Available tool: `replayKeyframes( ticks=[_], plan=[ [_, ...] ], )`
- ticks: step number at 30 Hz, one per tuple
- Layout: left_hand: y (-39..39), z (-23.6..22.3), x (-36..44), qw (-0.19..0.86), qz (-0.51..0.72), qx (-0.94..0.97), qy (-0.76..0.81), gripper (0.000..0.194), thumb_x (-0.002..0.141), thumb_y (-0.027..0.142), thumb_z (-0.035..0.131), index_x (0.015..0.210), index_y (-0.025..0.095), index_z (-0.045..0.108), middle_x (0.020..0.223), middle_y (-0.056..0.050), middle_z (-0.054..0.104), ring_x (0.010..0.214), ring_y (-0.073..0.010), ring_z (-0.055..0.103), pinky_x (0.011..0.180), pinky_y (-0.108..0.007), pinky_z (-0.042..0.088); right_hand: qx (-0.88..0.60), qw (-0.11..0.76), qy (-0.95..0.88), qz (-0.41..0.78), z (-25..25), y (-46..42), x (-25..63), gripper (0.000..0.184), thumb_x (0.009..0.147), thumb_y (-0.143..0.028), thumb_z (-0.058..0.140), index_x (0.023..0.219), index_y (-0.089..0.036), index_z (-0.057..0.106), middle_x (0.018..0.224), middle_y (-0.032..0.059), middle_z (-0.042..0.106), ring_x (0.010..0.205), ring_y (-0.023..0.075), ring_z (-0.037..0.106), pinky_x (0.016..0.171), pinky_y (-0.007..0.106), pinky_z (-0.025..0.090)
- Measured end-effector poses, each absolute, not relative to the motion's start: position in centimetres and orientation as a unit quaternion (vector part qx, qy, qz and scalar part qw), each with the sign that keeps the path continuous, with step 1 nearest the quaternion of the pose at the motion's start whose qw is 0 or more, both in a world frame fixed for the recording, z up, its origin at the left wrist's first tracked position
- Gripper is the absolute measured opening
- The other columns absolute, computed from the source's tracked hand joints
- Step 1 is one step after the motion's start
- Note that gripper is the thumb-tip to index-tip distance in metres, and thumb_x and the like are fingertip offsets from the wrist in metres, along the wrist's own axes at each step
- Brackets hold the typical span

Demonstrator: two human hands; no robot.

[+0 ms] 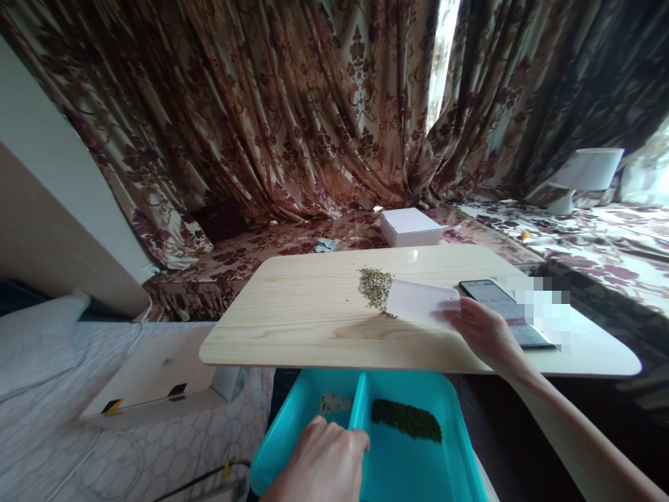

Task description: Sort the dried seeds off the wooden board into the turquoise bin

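Two hands engaged: right hand (483, 331) grips white card (423, 301) against seed pile (375, 286) on tabletop (313, 314), left hand (324, 464) clasps teal divided tray (444, 418) below the edge; keep card flat, sweep slowly, tray directly underneath.

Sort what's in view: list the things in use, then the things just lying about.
In use: white card in right hand; pile of small seeds on the board; teal tray, held by left hand, with dark green grains.

Lying about: phone, white box, lamp, flat carton.
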State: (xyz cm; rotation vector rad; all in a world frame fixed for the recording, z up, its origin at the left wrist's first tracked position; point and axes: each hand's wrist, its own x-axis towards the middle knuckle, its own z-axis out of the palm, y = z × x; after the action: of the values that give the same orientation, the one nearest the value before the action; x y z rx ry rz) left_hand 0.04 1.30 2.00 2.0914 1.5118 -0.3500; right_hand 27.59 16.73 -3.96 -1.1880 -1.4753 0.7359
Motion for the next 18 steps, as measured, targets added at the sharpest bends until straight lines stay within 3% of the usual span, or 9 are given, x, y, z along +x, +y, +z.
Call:
replayKeyframes(
  ticks=[5,10,18],
  plan=[
    [1.0,2.0,-0.2,0.272,-0.125,0.766,0.569,0.048,0.087,0.002,0.032,0.119,0.017,0.064,0.108,-0.012,0.067,0.108,-0.0288,0.057,0.094,-0.039,0.041,-0.508,0.539,-0.604,0.293,-3.5,16.1,28.2,0.022,0.065,-0.042,0.075,0.075,-0.024,0.066,0.085,0.0065,0.078,0.085,0.0310,0.075,0.079,0.044,0.061],
    [1.1,2.0,-0.2,0.270,-0.122,0.766,0.571,0.045,0.090,0.005,0.031,0.116,0.018,0.065,0.103,-0.011,0.068,0.105,-0.0287,0.058,0.092,-0.039,0.041,-0.522,0.511,-0.619,0.286,-3.5,15.7,28.6,0.019,0.066,-0.040,0.073,0.072,-0.024,0.066,0.079,0.0058,0.078,0.079,0.0306,0.075,0.076,0.045,0.061],
    [0.7,0.8,-1.0,0.262,-0.071,0.791,0.549,0.037,0.091,0.011,0.036,0.111,0.019,0.065,0.099,-0.010,0.068,0.099,-0.0254,0.059,0.089,-0.034,0.041,-0.543,0.518,-0.601,0.274,-3.7,16.0,29.7,0.016,0.068,-0.038,0.071,0.075,-0.025,0.066,0.084,0.0060,0.078,0.086,0.0293,0.074,0.080,0.043,0.060]
  ],
)
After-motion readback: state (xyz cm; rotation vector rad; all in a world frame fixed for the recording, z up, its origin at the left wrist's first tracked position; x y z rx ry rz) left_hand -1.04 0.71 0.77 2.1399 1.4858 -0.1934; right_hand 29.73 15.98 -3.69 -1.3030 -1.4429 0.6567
